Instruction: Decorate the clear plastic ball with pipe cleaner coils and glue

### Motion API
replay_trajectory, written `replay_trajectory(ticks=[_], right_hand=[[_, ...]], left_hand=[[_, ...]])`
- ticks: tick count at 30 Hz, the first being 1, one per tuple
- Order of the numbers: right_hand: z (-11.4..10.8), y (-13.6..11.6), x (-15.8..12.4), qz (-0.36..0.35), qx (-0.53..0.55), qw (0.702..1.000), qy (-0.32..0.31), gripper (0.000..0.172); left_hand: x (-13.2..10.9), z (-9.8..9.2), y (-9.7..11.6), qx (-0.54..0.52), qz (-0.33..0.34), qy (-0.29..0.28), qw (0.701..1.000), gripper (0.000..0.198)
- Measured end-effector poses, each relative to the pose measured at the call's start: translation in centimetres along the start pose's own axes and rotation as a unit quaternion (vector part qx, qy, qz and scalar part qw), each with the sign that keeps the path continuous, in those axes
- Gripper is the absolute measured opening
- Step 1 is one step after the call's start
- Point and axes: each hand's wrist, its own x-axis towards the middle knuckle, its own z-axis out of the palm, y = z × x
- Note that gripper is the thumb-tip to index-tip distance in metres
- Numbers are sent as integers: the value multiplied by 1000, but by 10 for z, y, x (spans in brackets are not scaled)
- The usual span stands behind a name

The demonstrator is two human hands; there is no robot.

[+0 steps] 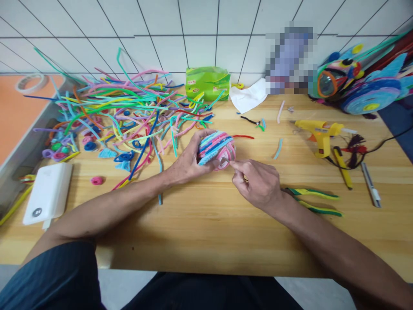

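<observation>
A rounded piece wound from pink, blue and white striped pipe cleaners (215, 145) is held above the middle of the table. My left hand (184, 165) wraps round its left side, thumb along the near edge. My right hand (259, 181) has its index finger stretched to the pink, coiled end of the piece, touching or nearly touching it. The other right fingers are curled in, and I cannot make out whether something is in them. Just right of that wrist lie pliers with green and yellow handles (318, 193).
A heap of loose pipe cleaners (129, 103) covers the back left. A white power bank (48, 193) lies at the left. To the right are a yellow glue gun (319, 133) with its cord, cutters (342, 168) and colourful pipe-cleaner figures (371, 97). Behind stands a green tissue pack (206, 84).
</observation>
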Motion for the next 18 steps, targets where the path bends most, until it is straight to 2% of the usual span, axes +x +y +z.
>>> replay_trajectory(ticks=[7,13,18], right_hand=[[0,-1,-1,10,21,1000,6,43],[0,-1,2,-3,-6,1000,5,36],[0,-2,1,2,-6,1000,4,41]], left_hand=[[2,3,3,9,-4,24,1000,84],[1,2,5,-7,-4,19,1000,83],[1,-1,5,14,-6,12,1000,80]])
